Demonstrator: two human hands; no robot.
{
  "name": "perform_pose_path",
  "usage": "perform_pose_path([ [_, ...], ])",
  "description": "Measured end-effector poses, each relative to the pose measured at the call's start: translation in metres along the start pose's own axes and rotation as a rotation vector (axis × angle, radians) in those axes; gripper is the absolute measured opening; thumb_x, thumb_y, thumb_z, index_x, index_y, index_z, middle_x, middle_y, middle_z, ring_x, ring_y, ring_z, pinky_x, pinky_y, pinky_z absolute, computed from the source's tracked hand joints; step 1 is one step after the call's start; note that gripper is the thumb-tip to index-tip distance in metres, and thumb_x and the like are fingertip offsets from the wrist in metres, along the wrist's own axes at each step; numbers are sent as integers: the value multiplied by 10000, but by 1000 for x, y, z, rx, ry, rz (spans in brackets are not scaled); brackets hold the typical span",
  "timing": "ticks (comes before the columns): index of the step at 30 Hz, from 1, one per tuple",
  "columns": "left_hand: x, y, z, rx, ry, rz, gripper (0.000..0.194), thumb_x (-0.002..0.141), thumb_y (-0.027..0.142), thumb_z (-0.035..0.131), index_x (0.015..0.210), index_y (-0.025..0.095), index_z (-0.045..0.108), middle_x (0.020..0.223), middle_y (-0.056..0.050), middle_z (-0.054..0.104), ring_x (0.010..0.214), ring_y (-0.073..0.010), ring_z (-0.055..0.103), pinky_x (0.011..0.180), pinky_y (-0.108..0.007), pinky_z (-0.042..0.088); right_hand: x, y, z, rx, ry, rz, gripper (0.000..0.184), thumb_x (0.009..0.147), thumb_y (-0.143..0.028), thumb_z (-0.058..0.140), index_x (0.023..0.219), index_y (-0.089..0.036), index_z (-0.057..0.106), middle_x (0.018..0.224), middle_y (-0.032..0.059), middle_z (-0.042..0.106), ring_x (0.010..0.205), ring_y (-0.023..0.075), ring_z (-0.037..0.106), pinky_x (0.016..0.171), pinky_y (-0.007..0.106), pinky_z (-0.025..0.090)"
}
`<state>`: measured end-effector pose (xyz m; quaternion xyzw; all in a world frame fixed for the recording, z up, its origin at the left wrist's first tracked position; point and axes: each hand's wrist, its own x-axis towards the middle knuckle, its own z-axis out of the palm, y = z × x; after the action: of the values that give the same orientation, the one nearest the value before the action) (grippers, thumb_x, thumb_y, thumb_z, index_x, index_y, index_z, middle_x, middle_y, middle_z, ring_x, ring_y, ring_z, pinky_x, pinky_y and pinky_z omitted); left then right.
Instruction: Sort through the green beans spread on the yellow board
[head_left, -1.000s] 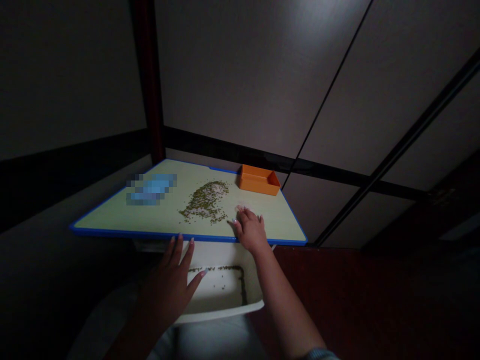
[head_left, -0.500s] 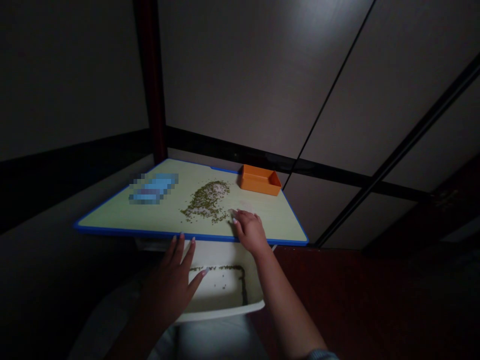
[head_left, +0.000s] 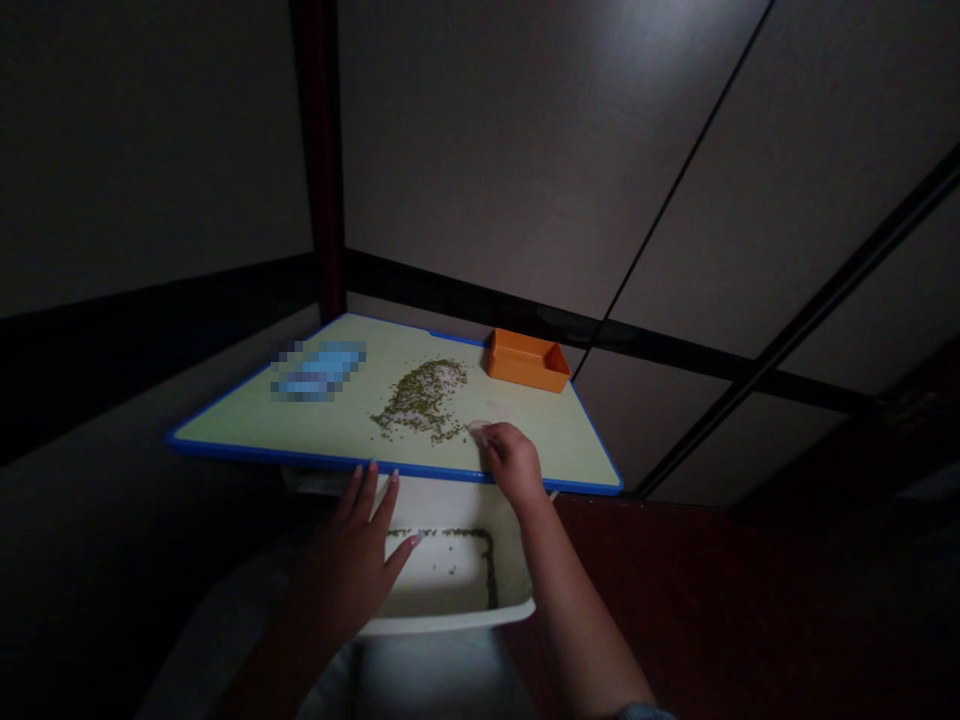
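My right hand (head_left: 516, 462) rests low over the table at its near right side, thumb and fingers pinched together. A small pale, see-through piece (head_left: 477, 427) sticks out from these fingertips; its kind is hard to make out. Just left of it a loose heap of small green beans (head_left: 420, 395) lies spread on the table, with paler grains among them. My left hand (head_left: 367, 535) is open, fingers spread, its fingertips at the table's blue front edge. It hangs over a white drawer-like tray (head_left: 450, 624) under the tabletop, with several green beans inside along the far and right walls.
The pale yellow tabletop (head_left: 300, 430) has a blue rim. An orange open box (head_left: 529, 372) stands at its back right corner. At the back left lies a blurred-out blue object (head_left: 321, 370). Dark panelled doors (head_left: 510, 150) rise right behind the table.
My right fingers have drawn together from a looser, flatter pose into a pinch around the pale piece. My left hand stays at the table edge. The whole view has shifted slightly.
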<state>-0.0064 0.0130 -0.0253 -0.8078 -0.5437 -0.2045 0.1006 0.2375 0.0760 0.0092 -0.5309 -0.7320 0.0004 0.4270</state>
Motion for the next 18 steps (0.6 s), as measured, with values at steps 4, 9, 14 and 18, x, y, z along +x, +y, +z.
perform_pose_path([
  [4,0,1,-2,9,-11,0,663,827,498,467,1360,103,473,1483,-209,392,1409,-345,298,1044,-446,430,0,1,0,7,12,1,211,800,-80,519,878,-209,667,910,51,687,857,172,618,796,274,484],
  [9,2,2,-4,2,-19,-8,665,827,510,467,1357,109,477,1479,-205,401,1408,-348,299,1038,-455,436,0,-2,-2,29,-8,-18,265,797,-50,488,902,-211,670,926,52,691,869,174,621,801,283,482],
  [14,1,1,-2,-10,-13,-8,660,834,512,455,1360,113,473,1489,-197,385,1416,-342,282,1042,-463,430,-1,0,-1,80,31,-5,368,757,-26,462,1021,-190,661,1006,81,694,936,196,631,847,320,494],
  [18,0,2,-1,-18,-7,-21,656,828,500,469,1366,125,465,1503,-185,368,1419,-338,282,1043,-464,428,-2,3,1,151,24,16,447,755,-37,450,1131,-198,632,1041,72,693,941,179,641,860,310,510],
])
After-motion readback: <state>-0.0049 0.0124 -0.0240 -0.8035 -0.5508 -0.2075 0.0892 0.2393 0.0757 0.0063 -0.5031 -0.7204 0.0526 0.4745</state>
